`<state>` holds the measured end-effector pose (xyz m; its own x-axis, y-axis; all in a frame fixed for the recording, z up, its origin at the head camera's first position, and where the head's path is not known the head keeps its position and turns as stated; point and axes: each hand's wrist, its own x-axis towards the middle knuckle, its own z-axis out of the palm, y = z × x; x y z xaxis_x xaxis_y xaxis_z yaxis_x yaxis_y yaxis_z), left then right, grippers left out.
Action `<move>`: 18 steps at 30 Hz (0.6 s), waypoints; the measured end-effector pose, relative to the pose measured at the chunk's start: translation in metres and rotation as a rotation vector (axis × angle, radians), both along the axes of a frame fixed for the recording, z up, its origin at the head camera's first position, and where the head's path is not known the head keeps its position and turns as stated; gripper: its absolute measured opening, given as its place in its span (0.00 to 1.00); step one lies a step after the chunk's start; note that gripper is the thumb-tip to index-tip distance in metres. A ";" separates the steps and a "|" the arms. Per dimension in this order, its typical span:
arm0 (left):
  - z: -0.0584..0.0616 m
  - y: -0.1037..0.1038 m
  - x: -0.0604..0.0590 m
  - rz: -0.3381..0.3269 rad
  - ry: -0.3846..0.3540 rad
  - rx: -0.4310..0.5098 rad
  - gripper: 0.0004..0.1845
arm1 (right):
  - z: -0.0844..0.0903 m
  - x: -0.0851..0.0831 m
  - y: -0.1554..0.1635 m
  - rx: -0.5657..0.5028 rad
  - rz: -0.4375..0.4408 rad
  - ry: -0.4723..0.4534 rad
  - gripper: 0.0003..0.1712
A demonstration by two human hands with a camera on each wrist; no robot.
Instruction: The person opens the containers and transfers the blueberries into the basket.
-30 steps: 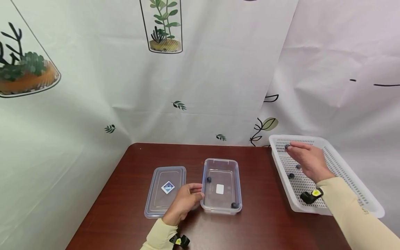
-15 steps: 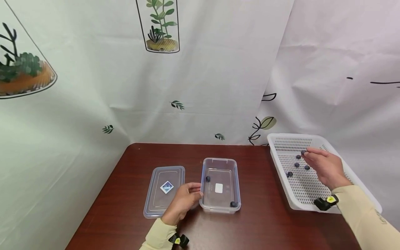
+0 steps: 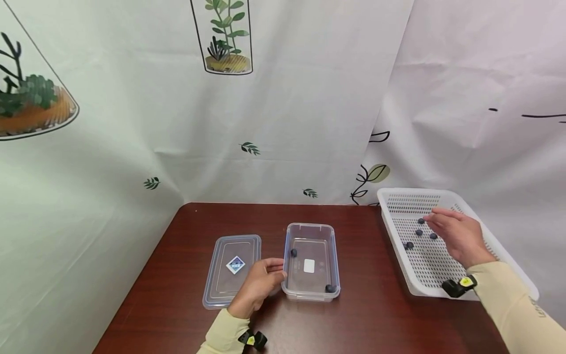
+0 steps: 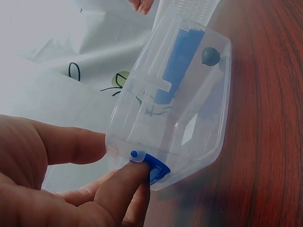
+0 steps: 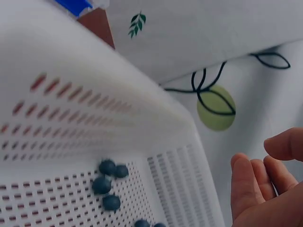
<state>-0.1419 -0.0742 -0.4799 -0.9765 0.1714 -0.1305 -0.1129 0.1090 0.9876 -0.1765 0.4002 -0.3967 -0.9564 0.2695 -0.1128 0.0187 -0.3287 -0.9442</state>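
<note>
Blueberries (image 3: 418, 232) lie scattered on the perforated floor of the white basket (image 3: 508, 265), which sits at the table's right side with its far end close to the curtain and its outer long side overhanging the table edge. The right hand (image 3: 457, 233) hovers over the basket's middle, fingers loosely extended and a little apart, holding nothing; the berries sit just beside its fingertips, toward the basket's left wall. From the right wrist, a cluster of berries (image 5: 108, 182) rests on the floor near a corner, apart from the fingers (image 5: 251, 177).

The left hand (image 3: 258, 287) steadies the clear container (image 3: 311, 260) at its near left corner, thumb and a finger pressed against the wall; the left wrist view shows a fingertip (image 4: 124, 182) right at the blue latch. Two berries lie inside, one at the far left (image 3: 294, 252) and one at the near right corner (image 3: 329, 288). The lid (image 3: 232, 268) lies flat just left of the container. Bare tabletop (image 3: 371, 255) separates container and basket
</note>
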 end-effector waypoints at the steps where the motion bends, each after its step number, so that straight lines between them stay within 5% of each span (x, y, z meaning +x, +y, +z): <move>1: 0.000 0.000 0.000 0.001 0.000 -0.001 0.23 | 0.001 0.000 -0.003 -0.014 0.012 0.012 0.17; 10: 0.001 -0.001 0.000 0.004 -0.002 -0.009 0.23 | 0.013 -0.008 -0.041 -0.031 0.122 0.103 0.19; 18: 0.000 -0.001 0.000 0.004 0.000 -0.011 0.23 | 0.016 -0.020 -0.094 0.123 0.224 0.070 0.15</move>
<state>-0.1421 -0.0752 -0.4802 -0.9772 0.1660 -0.1327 -0.1136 0.1193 0.9863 -0.1968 0.3060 -0.3806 -0.9981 0.0576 -0.0236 0.0113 -0.2059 -0.9785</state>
